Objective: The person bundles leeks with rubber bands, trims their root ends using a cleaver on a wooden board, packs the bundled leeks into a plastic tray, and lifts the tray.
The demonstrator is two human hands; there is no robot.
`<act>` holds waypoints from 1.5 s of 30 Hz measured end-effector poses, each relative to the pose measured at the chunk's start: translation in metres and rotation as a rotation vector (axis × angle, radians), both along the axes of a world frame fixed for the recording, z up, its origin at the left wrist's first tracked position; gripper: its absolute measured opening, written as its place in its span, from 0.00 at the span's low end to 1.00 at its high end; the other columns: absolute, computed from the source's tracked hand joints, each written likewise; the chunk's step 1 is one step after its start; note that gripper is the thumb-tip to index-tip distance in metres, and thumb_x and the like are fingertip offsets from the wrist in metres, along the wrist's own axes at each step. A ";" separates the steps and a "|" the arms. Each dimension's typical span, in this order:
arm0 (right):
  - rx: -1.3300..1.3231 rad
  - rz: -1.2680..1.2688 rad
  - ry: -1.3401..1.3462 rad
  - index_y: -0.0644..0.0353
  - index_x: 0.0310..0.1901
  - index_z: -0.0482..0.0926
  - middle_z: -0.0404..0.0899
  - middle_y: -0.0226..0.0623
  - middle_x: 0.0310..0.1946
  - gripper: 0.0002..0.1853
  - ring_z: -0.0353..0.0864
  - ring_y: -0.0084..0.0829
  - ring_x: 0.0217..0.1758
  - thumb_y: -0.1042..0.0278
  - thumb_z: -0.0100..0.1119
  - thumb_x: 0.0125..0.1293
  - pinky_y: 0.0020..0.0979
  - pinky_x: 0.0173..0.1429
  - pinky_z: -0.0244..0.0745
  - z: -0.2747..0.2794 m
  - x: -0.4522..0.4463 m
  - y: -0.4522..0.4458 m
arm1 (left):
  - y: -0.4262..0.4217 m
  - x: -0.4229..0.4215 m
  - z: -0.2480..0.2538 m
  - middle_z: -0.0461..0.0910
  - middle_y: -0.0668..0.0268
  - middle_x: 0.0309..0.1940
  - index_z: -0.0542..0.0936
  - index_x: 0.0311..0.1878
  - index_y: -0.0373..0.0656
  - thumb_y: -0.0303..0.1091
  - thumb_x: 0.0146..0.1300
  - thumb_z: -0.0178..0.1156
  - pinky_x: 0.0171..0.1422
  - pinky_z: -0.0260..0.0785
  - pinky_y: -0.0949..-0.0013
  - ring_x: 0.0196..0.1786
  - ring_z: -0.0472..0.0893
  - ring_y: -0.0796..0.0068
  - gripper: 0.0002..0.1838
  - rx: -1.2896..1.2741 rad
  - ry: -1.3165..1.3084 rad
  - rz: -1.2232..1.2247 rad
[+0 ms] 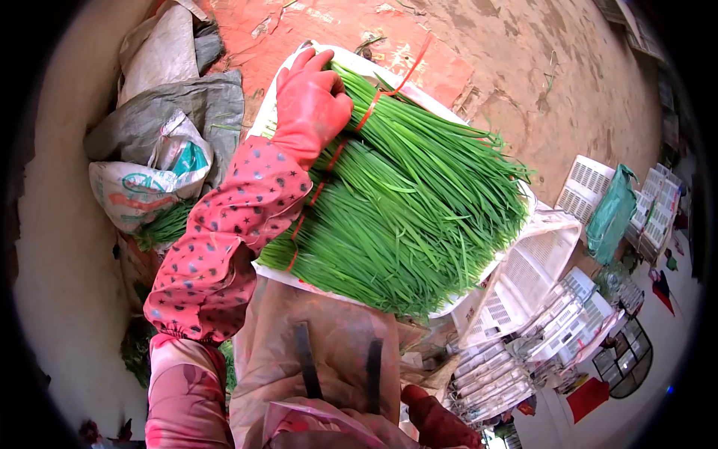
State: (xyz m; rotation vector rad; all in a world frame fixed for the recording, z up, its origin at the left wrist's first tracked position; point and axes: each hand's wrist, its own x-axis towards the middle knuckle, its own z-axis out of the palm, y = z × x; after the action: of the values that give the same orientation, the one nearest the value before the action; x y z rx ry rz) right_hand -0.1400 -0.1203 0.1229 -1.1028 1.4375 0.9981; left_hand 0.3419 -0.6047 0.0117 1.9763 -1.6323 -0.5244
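Long green stalks [389,217] lie in several bundles, tied with red bands, in a white-lined container [464,305]. My left hand [310,105], in a red rubber glove, rests at the cut ends of the top bundle [441,142], near the container's upper left edge. Its fingers are bent around the stalk ends, and their tips are partly hidden. Low in the view, right of the apron, my right hand [441,425] shows as a dark red glove, away from the bundles. Its fingers cannot be made out.
Grey sacks [168,112] and a printed white bag [149,183] with greens lie at the left. A red sheet [262,22] covers part of the brown floor [516,67]. White crates [587,187], a green bag [612,213] and stacked white packs [486,378] stand at the right.
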 end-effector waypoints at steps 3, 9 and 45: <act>-0.225 0.244 0.060 0.55 0.47 0.81 0.83 0.47 0.36 0.15 0.82 0.51 0.40 0.55 0.57 0.66 0.49 0.44 0.76 0.009 0.074 -0.104 | 0.000 -0.005 0.006 0.73 0.59 0.65 0.82 0.26 0.43 0.29 0.49 0.62 0.75 0.55 0.54 0.72 0.64 0.51 0.01 0.064 -0.124 -0.032; -1.390 0.097 -0.635 0.52 0.49 0.84 0.79 0.35 0.28 0.14 0.77 0.40 0.30 0.73 0.65 0.60 0.38 0.35 0.73 -0.018 0.222 -0.396 | 0.002 -0.010 0.017 0.74 0.58 0.64 0.81 0.27 0.44 0.28 0.51 0.60 0.72 0.53 0.41 0.71 0.65 0.50 0.02 0.041 -0.349 -0.183; -1.327 0.537 -0.359 0.52 0.68 0.65 0.74 0.40 0.61 0.50 0.73 0.43 0.63 0.44 0.76 0.43 0.49 0.64 0.68 -0.098 0.264 -0.491 | -0.032 0.006 0.016 0.73 0.52 0.61 0.61 0.72 0.41 0.53 0.43 0.74 0.73 0.55 0.48 0.66 0.71 0.54 0.54 0.220 -0.649 -0.797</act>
State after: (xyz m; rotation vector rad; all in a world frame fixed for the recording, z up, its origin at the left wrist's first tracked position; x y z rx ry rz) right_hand 0.1237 -0.6118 0.0248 -2.5530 1.4716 -0.0130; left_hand 0.3483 -0.6364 0.0282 1.6576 -2.9094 -0.3509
